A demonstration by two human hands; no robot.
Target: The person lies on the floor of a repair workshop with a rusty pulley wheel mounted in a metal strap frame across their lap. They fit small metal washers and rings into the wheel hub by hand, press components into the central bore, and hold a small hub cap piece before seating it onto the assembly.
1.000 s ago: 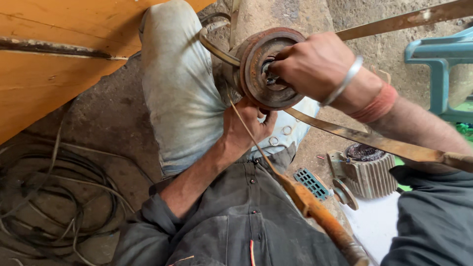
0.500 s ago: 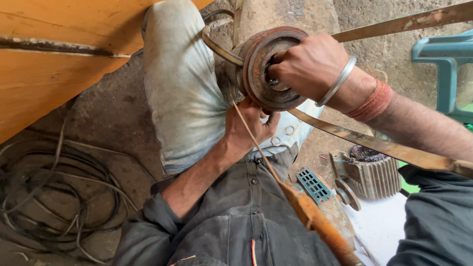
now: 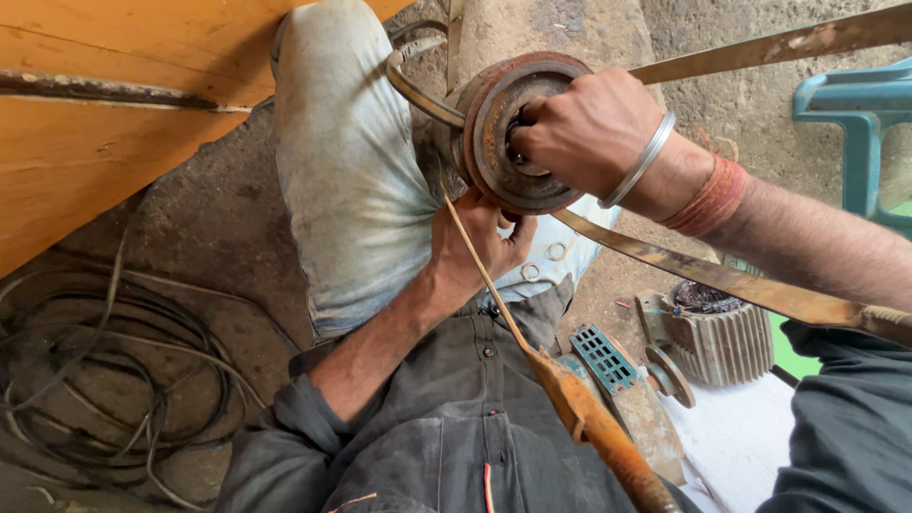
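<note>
Little changed since earlier frames: right hand (image 3: 591, 133) still clenched in hub of rusty pulley (image 3: 518, 133), left hand (image 3: 480, 245) still cupping rim from below. Pulley sits above knee (image 3: 347, 190), belt (image 3: 722, 277) round it. Likely heavy, stiff, gritty; grip rim. Wooden board (image 3: 104, 114) crowds left; motor (image 3: 717, 328) lower right.
</note>
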